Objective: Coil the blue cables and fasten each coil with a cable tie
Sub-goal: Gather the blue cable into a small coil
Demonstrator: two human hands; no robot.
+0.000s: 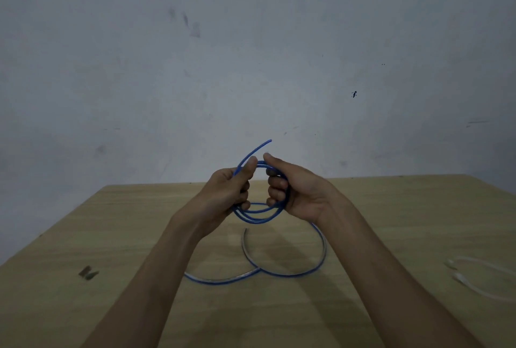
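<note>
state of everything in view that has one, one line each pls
Thin blue cable: partly coiled, several loops held above the table, the rest trailing loose on it.
Left hand: closed on the coil's left side.
Right hand: closed on the coil's right side.
Clear plastic cable ties: lying unused at the table's right edge.
Light wooden table: carries the loose cable and ties.

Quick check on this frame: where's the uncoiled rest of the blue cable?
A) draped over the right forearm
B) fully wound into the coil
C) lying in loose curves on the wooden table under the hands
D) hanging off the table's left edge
C: both hands, left hand and right hand, hold the small blue cable coil in the air, while the remaining blue cable curves across the light wooden table below them.
</note>
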